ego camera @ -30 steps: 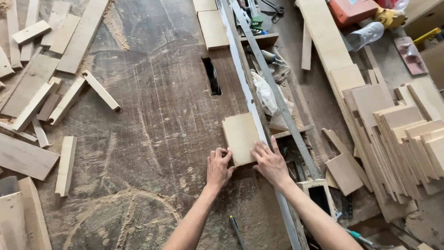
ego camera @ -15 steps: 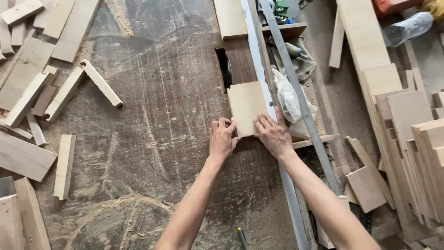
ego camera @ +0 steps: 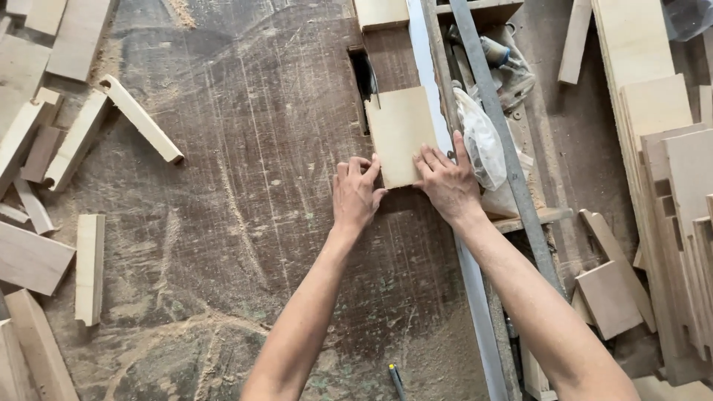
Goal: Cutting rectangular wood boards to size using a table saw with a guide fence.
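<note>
Workshop saw table (ego camera: 223,223): dark, scratched top, sawdust drifted along the near edge, pale offcuts (ego camera: 89,267) scattered across the left side. A metal fence rail (ego camera: 434,96) runs up the right of the top, and a second grey bar (ego camera: 505,148) lies angled beyond it. Stacks of cut boards (ego camera: 668,186) sit well off to the right.

Change against half a second ago and a second ago: the small plywood panel (ego camera: 401,134) has travelled up the table along the fence rail. Its far left corner now sits at the blade slot (ego camera: 362,82); earlier it lay well short of it. Both hands moved up with it. My read: the feed has reached the cut.

Left hand (ego camera: 356,194): fingers bent, tips pressed on the panel's near left corner. Right hand (ego camera: 445,182): fingers spread flat over the near right corner, against the rail. No pinch, both just bear down and push.

A white plastic bag (ego camera: 479,137) lies just beside the right hand, past the rail. A pencil (ego camera: 397,380) rests near the table's front edge.
</note>
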